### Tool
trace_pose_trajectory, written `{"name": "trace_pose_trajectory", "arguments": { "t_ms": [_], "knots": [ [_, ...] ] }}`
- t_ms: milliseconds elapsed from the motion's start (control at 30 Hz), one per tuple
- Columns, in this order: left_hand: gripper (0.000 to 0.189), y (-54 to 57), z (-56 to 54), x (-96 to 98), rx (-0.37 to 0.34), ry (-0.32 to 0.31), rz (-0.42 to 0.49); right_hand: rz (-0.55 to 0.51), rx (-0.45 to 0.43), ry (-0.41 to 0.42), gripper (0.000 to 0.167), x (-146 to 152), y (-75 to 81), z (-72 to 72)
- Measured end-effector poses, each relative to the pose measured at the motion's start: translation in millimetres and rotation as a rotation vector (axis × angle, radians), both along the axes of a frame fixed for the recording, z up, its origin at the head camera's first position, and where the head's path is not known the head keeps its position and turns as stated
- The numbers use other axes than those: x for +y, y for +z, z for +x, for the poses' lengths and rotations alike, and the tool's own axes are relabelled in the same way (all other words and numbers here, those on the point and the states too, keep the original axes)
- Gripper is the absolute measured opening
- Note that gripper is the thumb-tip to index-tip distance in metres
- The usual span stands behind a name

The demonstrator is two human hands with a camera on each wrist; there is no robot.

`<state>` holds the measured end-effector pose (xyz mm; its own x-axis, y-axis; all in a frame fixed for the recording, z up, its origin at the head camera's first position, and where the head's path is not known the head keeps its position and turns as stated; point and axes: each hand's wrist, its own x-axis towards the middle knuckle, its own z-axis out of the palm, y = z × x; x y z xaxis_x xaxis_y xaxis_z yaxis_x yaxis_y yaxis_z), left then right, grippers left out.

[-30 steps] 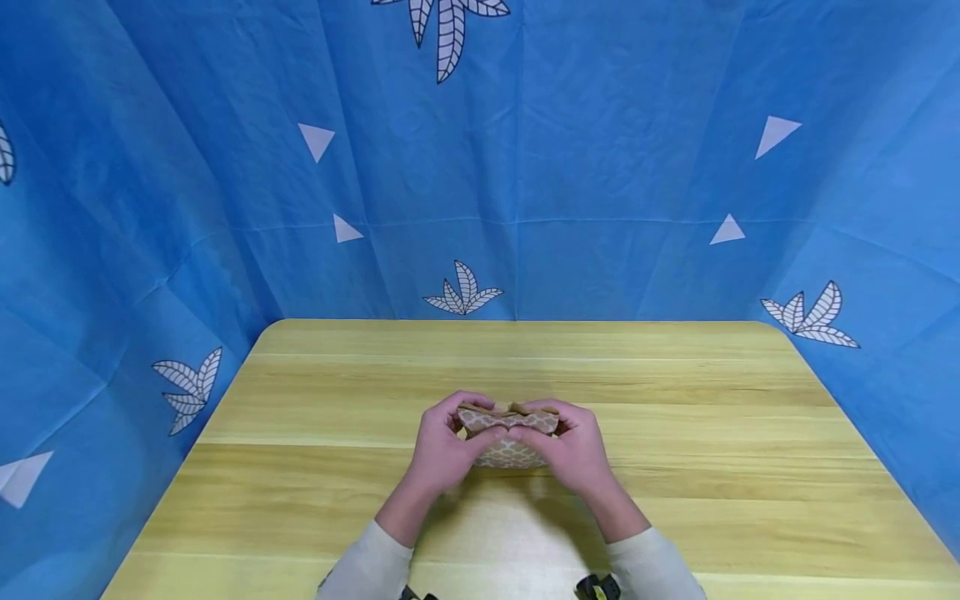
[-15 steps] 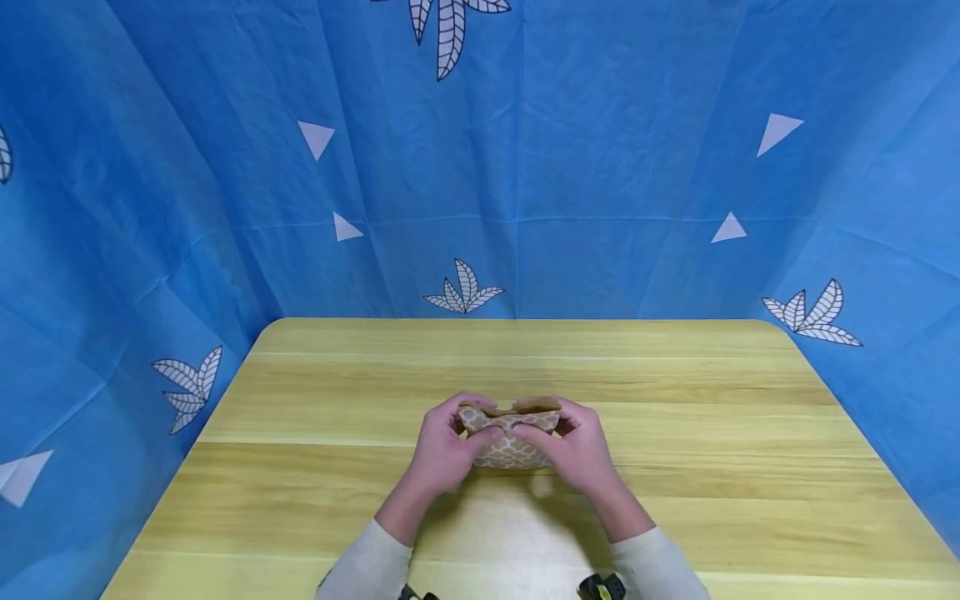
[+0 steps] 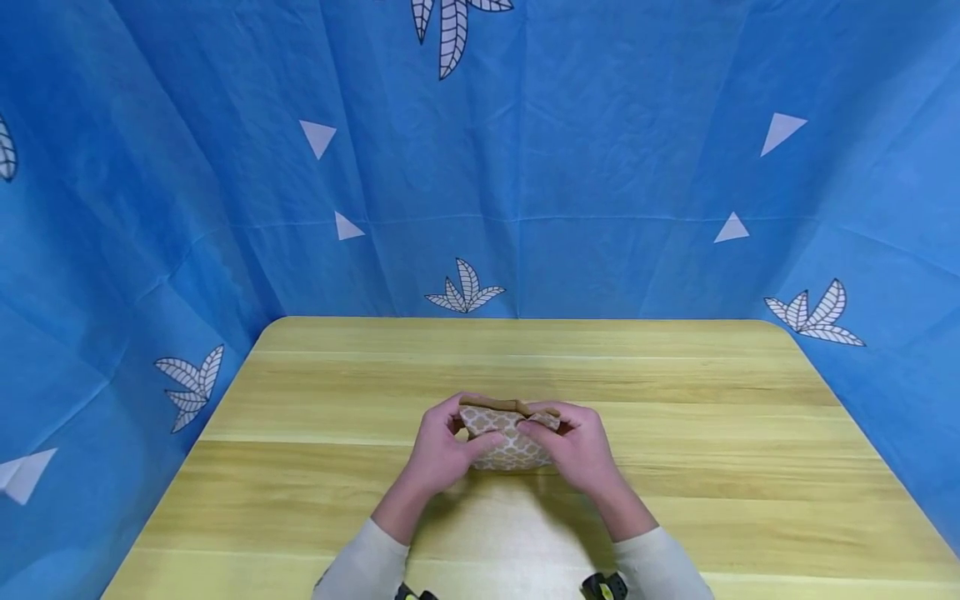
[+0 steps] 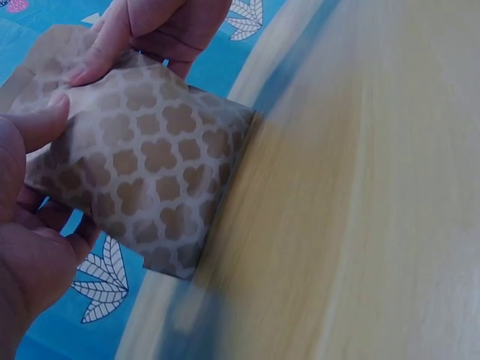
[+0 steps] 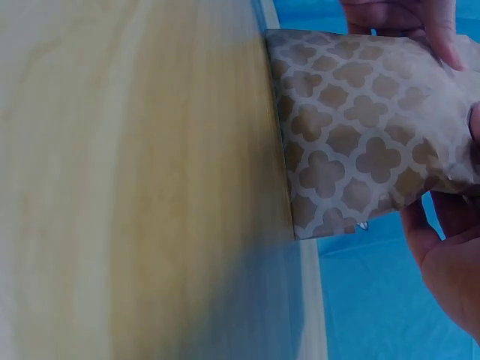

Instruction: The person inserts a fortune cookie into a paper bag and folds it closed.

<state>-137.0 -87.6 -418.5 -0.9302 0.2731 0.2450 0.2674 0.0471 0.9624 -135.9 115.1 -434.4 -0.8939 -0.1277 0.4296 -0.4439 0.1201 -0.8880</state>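
Observation:
A small brown paper bag [image 3: 510, 450] with a white lattice pattern stands upright on the table, its base edge along the wood in both wrist views. My left hand [image 3: 442, 442] grips its left side near the top, thumb on the near face and fingers behind. On the right side, my right hand [image 3: 581, 442] pinches the top the same way, its thumb close to the left thumb. The bag's plain brown mouth shows as a narrow strip between the hands. In the left wrist view the paper [image 4: 161, 154] is creased under the thumbs. What the bag contains is hidden.
The light wooden table [image 3: 300, 483] extends around the hands to rounded far corners. Behind and to both sides hangs a blue cloth [image 3: 600, 150] with white leaves and triangles. Dark wrist devices [image 3: 603, 586] sit at the sleeves.
The thumbs have moved a little apart on the bag's near face. The bag's mouth has shifted from uneven and gaping at the right to a flatter, straighter strip.

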Motion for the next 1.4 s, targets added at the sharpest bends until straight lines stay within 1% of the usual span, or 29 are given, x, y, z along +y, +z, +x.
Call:
{"name": "trace_pose_trajectory", "arguments": {
  "t_ms": [100,200,333,500,600,800,900,1033,1100,1167,1267,1400],
  "knots": [
    [0.037,-0.6,-0.4,-1.1,-0.002,-0.028,-0.004,0.021,-0.015,-0.028,0.016,2.2,-8.1,-3.8],
    [0.035,-1.1,-0.2,-1.1,-0.015,-0.033,0.003,-0.022,-0.024,0.025,0.018,4.5,-13.2,-6.7],
    [0.03,-2.7,0.1,0.2,0.002,-0.012,0.006,-0.072,-0.011,0.12,0.024,7.2,-17.2,-8.5],
    [0.025,-3.4,0.6,1.9,0.039,0.015,0.007,-0.062,0.011,0.155,0.025,8.0,-19.4,-8.8],
    [0.024,-3.0,0.9,2.4,0.059,0.021,0.003,-0.068,-0.009,0.148,0.022,7.9,-19.4,-8.3],
    [0.024,-2.3,1.9,2.9,0.067,0.028,-0.01,-0.033,-0.025,0.076,0.019,7.2,-21.4,-8.4],
    [0.023,-11.4,-2.9,3.3,0.073,0.043,-0.021,-0.036,-0.022,0.059,0.019,7.0,-21.9,-8.5],
    [0.025,-25.6,-10.0,3.2,0.07,0.054,-0.036,-0.056,-0.022,0.077,0.021,7.5,-20.9,-8.9],
    [0.028,-28.0,-11.2,2.3,0.066,0.042,-0.027,-0.057,-0.019,0.088,0.022,8.4,-20.0,-9.0],
    [0.03,-27.9,-11.3,0.9,0.067,0.021,-0.012,-0.055,0.0,0.093,0.023,10.1,-18.8,-8.9],
    [0.031,-26.0,-11.8,-1.2,0.092,-0.003,0.015,-0.066,0.04,0.102,0.024,13.0,-17.1,-8.5],
    [0.032,-20.5,-11.1,-2.1,0.118,0.009,0.016,-0.085,0.076,0.094,0.026,15.2,-16.2,-8.0]
  ]
}}
